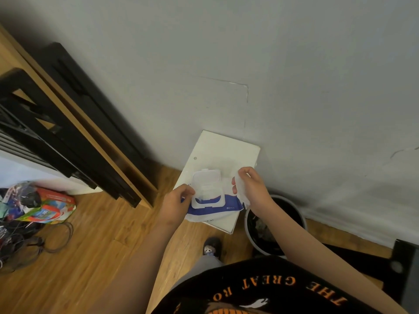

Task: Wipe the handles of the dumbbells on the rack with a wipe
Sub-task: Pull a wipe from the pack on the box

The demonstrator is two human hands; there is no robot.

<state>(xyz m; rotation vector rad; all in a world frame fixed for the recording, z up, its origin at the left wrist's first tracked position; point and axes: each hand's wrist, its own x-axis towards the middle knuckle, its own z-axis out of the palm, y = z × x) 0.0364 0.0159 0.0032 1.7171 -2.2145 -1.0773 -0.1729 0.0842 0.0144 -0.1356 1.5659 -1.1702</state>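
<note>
A blue and white pack of wipes (pixel 215 206) is held in front of me with its clear plastic lid (pixel 206 179) flipped up. My left hand (pixel 175 203) grips the pack's left end. My right hand (pixel 250 189) pinches a white wipe (pixel 240 189) at the pack's right side, its loose end hanging down past the pack's right end. No dumbbells or rack can be made out in view.
A white flat box (pixel 223 152) leans at the wall's foot behind the pack. A grey bin (pixel 275 225) with a dark liner stands below my right arm. Black frames (pixel 74 123) and a wooden board lean at left. Bags and cables (pixel 34 220) lie on the wood floor.
</note>
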